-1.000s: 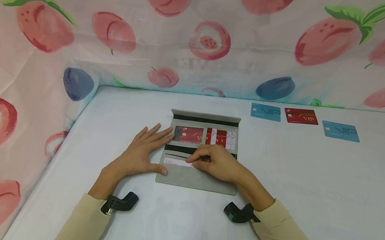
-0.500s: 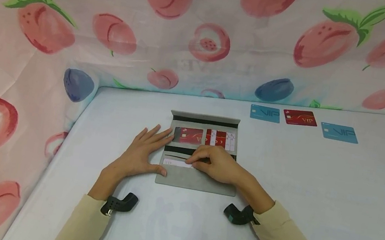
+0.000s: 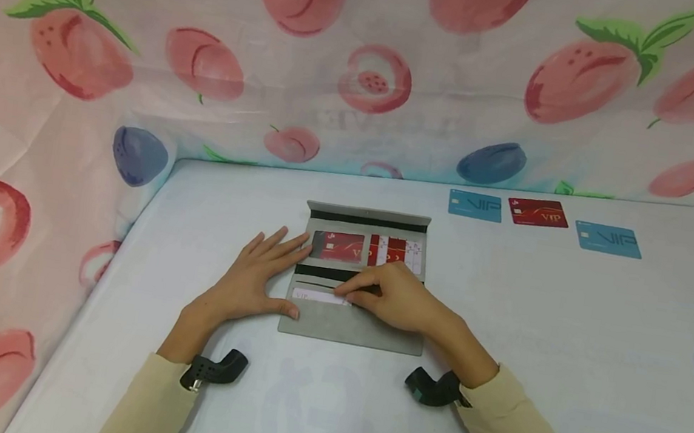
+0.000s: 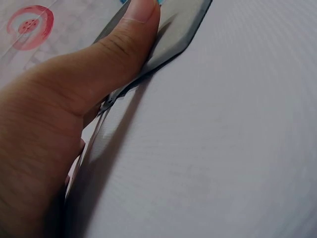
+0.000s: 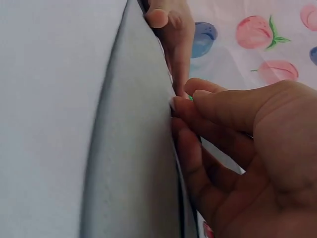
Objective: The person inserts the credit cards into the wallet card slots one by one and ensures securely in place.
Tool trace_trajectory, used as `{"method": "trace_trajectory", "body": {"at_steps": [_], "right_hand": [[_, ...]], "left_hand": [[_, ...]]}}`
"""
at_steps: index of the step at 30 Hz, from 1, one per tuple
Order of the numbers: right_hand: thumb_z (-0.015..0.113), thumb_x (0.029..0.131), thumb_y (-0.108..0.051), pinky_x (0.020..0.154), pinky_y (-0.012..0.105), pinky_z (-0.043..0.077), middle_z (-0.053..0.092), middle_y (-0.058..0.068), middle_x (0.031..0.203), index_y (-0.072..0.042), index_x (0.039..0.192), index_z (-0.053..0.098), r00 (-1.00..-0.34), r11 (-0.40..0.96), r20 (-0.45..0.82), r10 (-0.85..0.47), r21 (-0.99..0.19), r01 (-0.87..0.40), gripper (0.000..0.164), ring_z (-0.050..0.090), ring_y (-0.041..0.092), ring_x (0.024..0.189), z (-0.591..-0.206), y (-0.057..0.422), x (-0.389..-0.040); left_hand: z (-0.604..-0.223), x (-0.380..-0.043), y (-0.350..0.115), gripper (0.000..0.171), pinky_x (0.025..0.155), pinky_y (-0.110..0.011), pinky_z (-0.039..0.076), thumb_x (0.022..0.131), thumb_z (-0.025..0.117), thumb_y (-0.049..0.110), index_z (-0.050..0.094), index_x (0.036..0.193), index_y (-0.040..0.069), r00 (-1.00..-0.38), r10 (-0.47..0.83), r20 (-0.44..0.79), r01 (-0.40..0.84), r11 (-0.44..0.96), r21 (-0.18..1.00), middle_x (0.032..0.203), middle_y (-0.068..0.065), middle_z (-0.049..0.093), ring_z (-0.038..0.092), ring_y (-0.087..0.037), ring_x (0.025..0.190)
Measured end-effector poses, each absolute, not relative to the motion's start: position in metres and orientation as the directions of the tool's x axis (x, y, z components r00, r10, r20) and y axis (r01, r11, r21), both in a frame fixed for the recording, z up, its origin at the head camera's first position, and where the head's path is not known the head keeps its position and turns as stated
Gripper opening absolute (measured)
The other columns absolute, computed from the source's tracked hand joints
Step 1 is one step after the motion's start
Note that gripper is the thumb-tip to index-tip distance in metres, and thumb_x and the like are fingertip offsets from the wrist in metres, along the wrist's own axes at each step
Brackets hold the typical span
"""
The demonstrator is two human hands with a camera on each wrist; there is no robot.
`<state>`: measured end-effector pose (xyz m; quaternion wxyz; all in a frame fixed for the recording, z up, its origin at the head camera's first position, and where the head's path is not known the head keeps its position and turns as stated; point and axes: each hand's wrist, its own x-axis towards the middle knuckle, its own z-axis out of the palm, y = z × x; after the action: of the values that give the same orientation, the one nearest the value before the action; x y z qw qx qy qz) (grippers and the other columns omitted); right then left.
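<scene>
A grey card wallet lies unfolded on the white table in the head view. Its upper half has a red VIP card in a window pocket at left, and red and white cards at right. A white card marked VIP shows as a strip along a slot in the lower half. My right hand pinches this card near its right end; the fingers hide part of the slot. With fingers spread, my left hand rests at the wallet's left edge, its thumb on the lower flap.
At the back right of the table lie a blue VIP card, a red VIP card and another blue card. A fruit-patterned cloth hangs behind and at left.
The head view has shifted slightly. Slightly more of the white card's strip shows beside my right fingertips; both hands stay at nearly the same places on the wallet.
</scene>
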<state>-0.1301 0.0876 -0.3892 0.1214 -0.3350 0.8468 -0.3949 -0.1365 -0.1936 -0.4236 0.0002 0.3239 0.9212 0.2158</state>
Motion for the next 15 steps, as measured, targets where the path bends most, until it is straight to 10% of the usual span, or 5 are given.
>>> {"method": "trace_trajectory", "body": {"at_steps": [15], "right_hand": [[0.064, 0.094, -0.019, 0.078, 0.036, 0.053, 0.068, 0.000, 0.103, -0.014, 0.109, 0.072, -0.873, 0.529, 0.088, -0.480, -0.765, -0.367, 0.018, 0.060, 0.016, 0.092, -0.360, 0.146, -0.149]], "left_hand": [[-0.425, -0.137, -0.194, 0.112, 0.114, -0.053, 0.001, 0.066, 0.040, 0.088, 0.038, 0.148, 0.012, -0.783, 0.604, 0.149, 0.606, 0.687, 0.401, 0.156, -0.003, 0.027, 0.010, -0.032, 0.144]]}}
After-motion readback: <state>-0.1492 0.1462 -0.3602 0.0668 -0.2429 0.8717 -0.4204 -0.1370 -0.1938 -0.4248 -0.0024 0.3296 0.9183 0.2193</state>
